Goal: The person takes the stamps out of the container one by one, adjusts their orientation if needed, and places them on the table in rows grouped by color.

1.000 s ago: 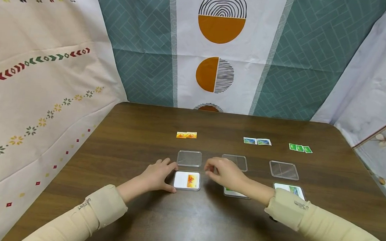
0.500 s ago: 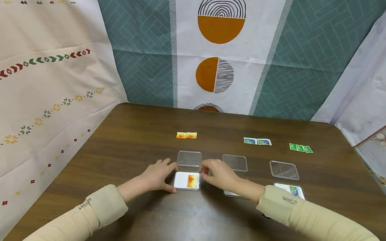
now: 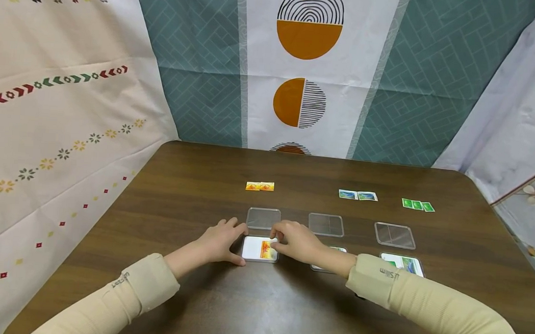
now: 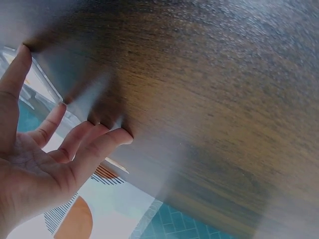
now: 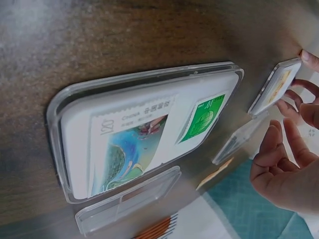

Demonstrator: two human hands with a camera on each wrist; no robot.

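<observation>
A clear plastic case point(image 3: 249, 255) with a white insert lies in front of the person, an orange postage stamp point(image 3: 266, 249) on its right half. The left hand point(image 3: 219, 241) rests at its left side. In the left wrist view that hand's thumb and forefinger meet the case edge, while the other fingertips rest on the table. Over the case's right end is the right hand point(image 3: 299, 240), fingers loosely bent, thumb and forefinger tips right by the stamp. Nothing shows between its fingertips. Its wrist view shows another case point(image 5: 79, 144) with a blue picture stamp point(image 5: 132, 149) and a green stamp point(image 5: 204, 117).
Three clear lids, left point(image 3: 263, 219), middle point(image 3: 326, 225) and right point(image 3: 395, 236), lie behind the cases. Farther back are orange stamps point(image 3: 259, 186), blue stamps point(image 3: 358, 195) and green stamps point(image 3: 418, 205). A third case point(image 3: 402, 256) sits at right; the right forearm partly covers the middle one.
The right hand has moved left, from the gap between the left and middle cases to the right end of the orange-stamp case. The left hand has stayed in place.
</observation>
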